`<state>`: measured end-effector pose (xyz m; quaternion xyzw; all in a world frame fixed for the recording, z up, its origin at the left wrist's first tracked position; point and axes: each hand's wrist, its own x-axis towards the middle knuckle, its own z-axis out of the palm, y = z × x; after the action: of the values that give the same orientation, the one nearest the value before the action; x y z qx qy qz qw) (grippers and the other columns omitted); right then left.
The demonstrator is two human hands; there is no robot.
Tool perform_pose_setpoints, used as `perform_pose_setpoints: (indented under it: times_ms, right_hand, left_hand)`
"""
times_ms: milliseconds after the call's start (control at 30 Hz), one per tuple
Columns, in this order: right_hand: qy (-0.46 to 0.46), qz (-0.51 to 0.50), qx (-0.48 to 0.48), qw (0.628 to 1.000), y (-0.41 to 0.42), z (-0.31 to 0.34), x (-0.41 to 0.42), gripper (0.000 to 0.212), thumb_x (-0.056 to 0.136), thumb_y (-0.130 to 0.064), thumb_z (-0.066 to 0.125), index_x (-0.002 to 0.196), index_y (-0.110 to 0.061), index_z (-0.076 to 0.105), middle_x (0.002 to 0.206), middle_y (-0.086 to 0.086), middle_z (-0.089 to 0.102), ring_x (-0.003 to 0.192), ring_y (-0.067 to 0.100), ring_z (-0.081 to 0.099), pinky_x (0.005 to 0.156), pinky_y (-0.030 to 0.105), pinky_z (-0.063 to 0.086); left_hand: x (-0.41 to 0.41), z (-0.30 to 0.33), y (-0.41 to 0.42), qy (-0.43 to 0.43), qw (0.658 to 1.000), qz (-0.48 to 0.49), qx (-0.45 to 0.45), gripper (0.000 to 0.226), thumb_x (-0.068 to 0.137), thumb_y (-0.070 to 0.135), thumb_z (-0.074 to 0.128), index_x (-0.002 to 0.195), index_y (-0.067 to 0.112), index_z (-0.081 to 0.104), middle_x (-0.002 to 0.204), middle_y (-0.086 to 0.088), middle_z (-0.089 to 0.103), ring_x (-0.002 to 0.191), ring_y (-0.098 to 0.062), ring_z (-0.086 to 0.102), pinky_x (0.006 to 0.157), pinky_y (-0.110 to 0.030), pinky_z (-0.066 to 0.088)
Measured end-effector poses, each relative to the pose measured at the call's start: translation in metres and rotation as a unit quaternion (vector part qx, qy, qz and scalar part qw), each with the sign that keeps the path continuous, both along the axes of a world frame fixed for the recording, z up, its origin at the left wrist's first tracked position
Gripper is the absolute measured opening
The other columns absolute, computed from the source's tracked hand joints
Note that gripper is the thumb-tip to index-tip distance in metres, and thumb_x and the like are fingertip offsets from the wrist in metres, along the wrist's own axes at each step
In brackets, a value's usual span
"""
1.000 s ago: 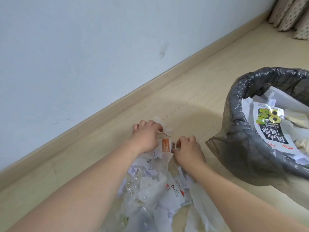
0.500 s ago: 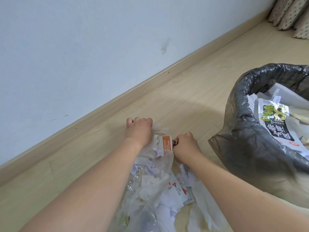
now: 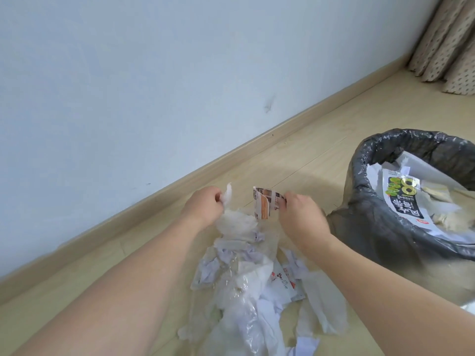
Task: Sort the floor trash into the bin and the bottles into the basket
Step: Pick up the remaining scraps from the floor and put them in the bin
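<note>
Farthest left, the left hand (image 3: 204, 205) hangs just above the floor (image 3: 321, 150) near the skirting board (image 3: 180, 181), its fingers curled and pinching a wispy white tissue (image 3: 227, 195) whose lower part runs down into the crumpled heap below. Just right of it, a printed wrapper (image 3: 263, 202), orange and white with small pictures, is lifted clear of the floor and pinched at its right edge by the right hand (image 3: 299, 214), fingers clamped on it. Beneath and behind both hands lies the trash pile (image 3: 246, 286): clear plastic film, torn white and pale lilac paper scraps and a red-printed packet, loosely overlapping on the floor. To the right stands the bin (image 3: 380, 227), lined with a dark grey bag and already holding papers and a black-and-green packet; it sits just beside the right hand. No bottle or basket can be made out in this view. The step in hand looks like gathering loose trash for the bin. To do it well, each pinch should stay firm while the pieces are lifted clear, since the tissue seems tangled with film and may drag other scraps along; the wrapper should be carried fully over the rim before it is released, as light paper can flutter and miss.
</note>
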<state>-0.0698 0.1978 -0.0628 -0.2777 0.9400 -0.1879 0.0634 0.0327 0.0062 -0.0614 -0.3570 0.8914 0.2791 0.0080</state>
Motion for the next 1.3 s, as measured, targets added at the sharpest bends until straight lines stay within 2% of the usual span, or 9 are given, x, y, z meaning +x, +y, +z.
perform_pose_setpoints:
  times_ms: [133,267,500,600,767,900,1067,1200,1300]
  right_hand:
    - [0.065,0.028,-0.035,0.997,0.009,0.054,0.013,0.022,0.099,-0.022,0.04,0.08,-0.013,0.047,0.072,0.005,0.053,0.063,0.029,0.048,0.052,0.032,0.032]
    - [0.076,0.018,-0.068,0.995,0.022,0.105,0.011,0.025,0.098,-0.024,0.04,0.078,-0.012,0.046,0.071,0.006,0.052,0.066,0.031,0.051,0.053,0.032,0.033]
    - [0.051,-0.041,-0.097,0.993,0.087,0.199,-0.019,0.029,0.095,-0.016,0.039,0.068,-0.008,0.047,0.064,0.007,0.05,0.057,0.026,0.046,0.047,0.028,0.03]
    - [0.028,-0.083,-0.115,0.99,0.12,0.219,-0.035,0.026,0.09,-0.008,0.042,0.065,-0.005,0.049,0.063,0.01,0.054,0.053,0.024,0.045,0.044,0.025,0.029]
    - [-0.049,-0.149,-0.13,0.979,0.159,0.195,-0.046,0.023,0.091,-0.008,0.042,0.08,-0.004,0.063,0.074,0.009,0.063,0.057,0.02,0.054,0.047,0.022,0.04]
    - [-0.091,-0.194,-0.131,0.968,0.185,0.18,-0.055,0.021,0.084,-0.002,0.042,0.078,-0.004,0.062,0.068,0.008,0.059,0.064,0.027,0.059,0.057,0.028,0.049]
    - [-0.078,-0.195,-0.099,0.973,0.218,0.164,-0.076,0.013,0.088,-0.01,0.045,0.083,-0.006,0.056,0.076,0.009,0.06,0.076,0.029,0.063,0.064,0.03,0.049]
    - [-0.058,-0.166,-0.016,0.984,0.23,0.145,-0.089,0.023,0.089,-0.013,0.044,0.106,-0.008,0.059,0.094,0.007,0.06,0.089,0.028,0.06,0.076,0.034,0.048]
    - [-0.027,-0.142,0.044,0.988,0.232,0.13,-0.098,0.029,0.092,-0.016,0.047,0.119,-0.011,0.055,0.113,0.009,0.056,0.106,0.028,0.055,0.084,0.035,0.043]
  left_hand:
    - [0.016,0.055,0.009,0.057,0.993,0.039,0.096,0.011,0.088,0.011,0.051,0.092,0.007,0.06,0.092,-0.006,0.07,0.084,-0.026,0.068,0.07,-0.034,0.048]
    - [0.019,0.112,0.026,0.123,0.973,0.056,0.185,0.014,0.091,0.007,0.053,0.101,0.008,0.062,0.096,-0.004,0.071,0.075,-0.016,0.071,0.07,-0.03,0.051]
    - [-0.005,0.226,0.078,0.184,0.962,0.013,0.203,0.017,0.091,0.006,0.055,0.107,0.005,0.062,0.092,-0.003,0.07,0.077,-0.02,0.071,0.083,-0.038,0.056]
    - [-0.025,0.254,0.11,0.188,0.966,-0.011,0.175,0.016,0.089,0.005,0.056,0.104,0.004,0.062,0.093,-0.006,0.071,0.075,-0.021,0.069,0.076,-0.035,0.056]
    - [-0.063,0.272,0.168,0.174,0.976,-0.065,0.112,0.015,0.089,0.004,0.051,0.099,0.005,0.062,0.088,-0.003,0.068,0.068,-0.017,0.068,0.068,-0.031,0.054]
    - [-0.097,0.268,0.203,0.158,0.979,-0.099,0.085,0.016,0.088,0.0,0.048,0.098,-0.001,0.06,0.082,-0.003,0.066,0.065,-0.02,0.067,0.065,-0.032,0.052]
    - [-0.134,0.236,0.238,0.126,0.977,-0.171,-0.015,0.013,0.084,0.012,0.046,0.077,0.013,0.057,0.077,-0.006,0.063,0.064,-0.02,0.057,0.064,-0.034,0.049]
    - [-0.148,0.208,0.261,0.047,0.934,-0.279,-0.216,0.02,0.09,0.008,0.038,0.076,0.02,0.045,0.072,0.0,0.053,0.066,-0.022,0.049,0.055,-0.03,0.034]
    - [-0.16,0.178,0.27,-0.023,0.896,-0.348,-0.276,0.015,0.089,0.005,0.037,0.084,0.017,0.043,0.079,-0.003,0.053,0.076,-0.028,0.053,0.061,-0.037,0.042]
